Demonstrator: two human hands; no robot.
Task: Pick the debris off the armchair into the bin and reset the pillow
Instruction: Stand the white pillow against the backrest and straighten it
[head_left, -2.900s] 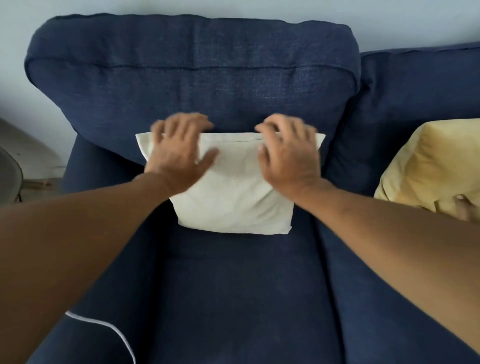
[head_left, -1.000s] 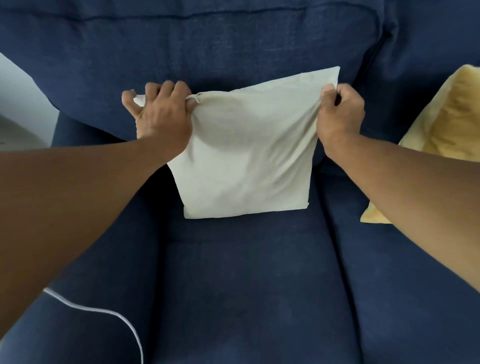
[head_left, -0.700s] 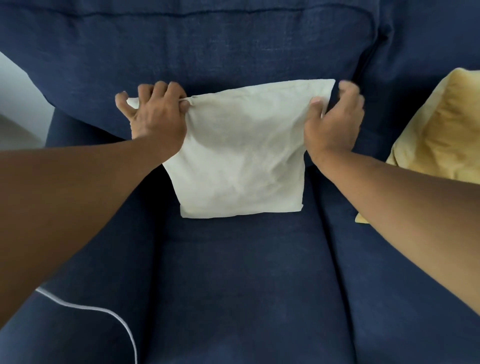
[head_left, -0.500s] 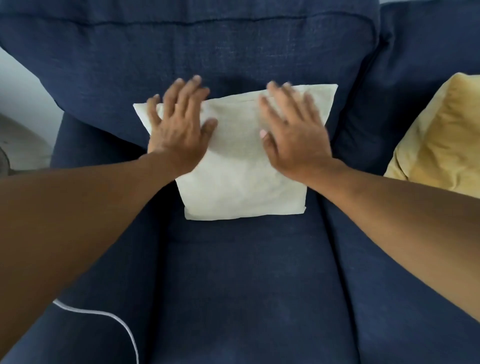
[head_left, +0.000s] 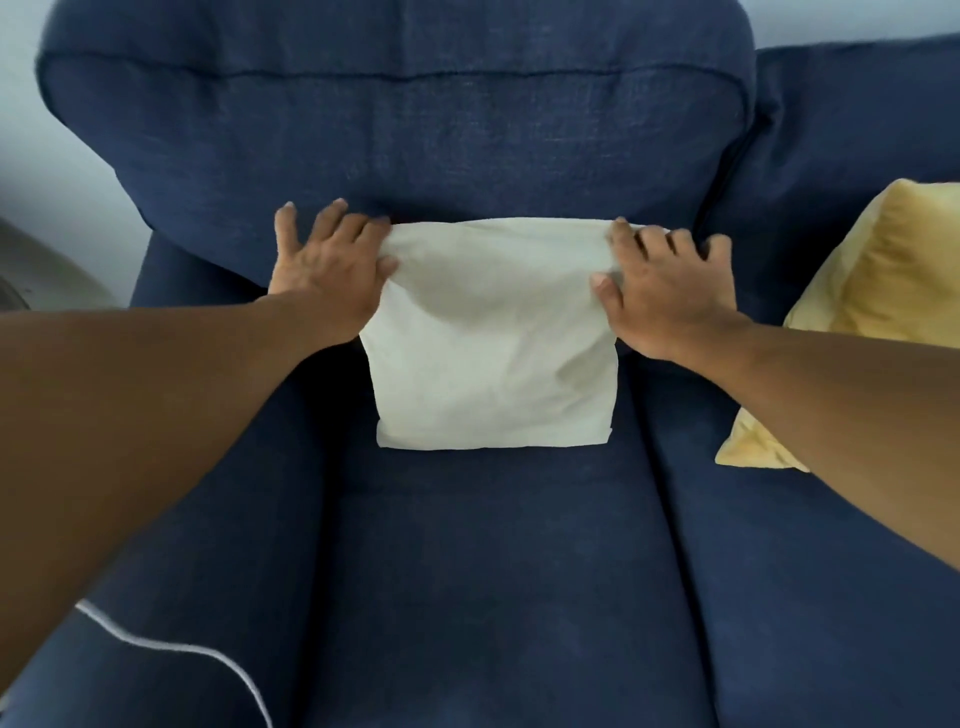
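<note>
A cream pillow (head_left: 493, 353) stands upright on the seat of the navy armchair (head_left: 493, 571), leaning against the backrest (head_left: 405, 130). My left hand (head_left: 327, 270) lies flat over the pillow's top left corner, fingers spread against the backrest. My right hand (head_left: 660, 291) rests over the top right corner, fingers apart and thumb on the pillow's front. Both hands press on the fabric without closing around it. No debris and no bin are in view.
A yellow cushion (head_left: 862, 312) leans on the neighbouring navy seat at the right. A thin white cord (head_left: 171, 644) lies across the armchair's left arm. Pale wall and a bit of floor show at the far left.
Both hands first pinched and pulled the pillow's top corners, then lay flat on its front. They have now slid outward to the top corners. The view has pulled back and tilted up.
</note>
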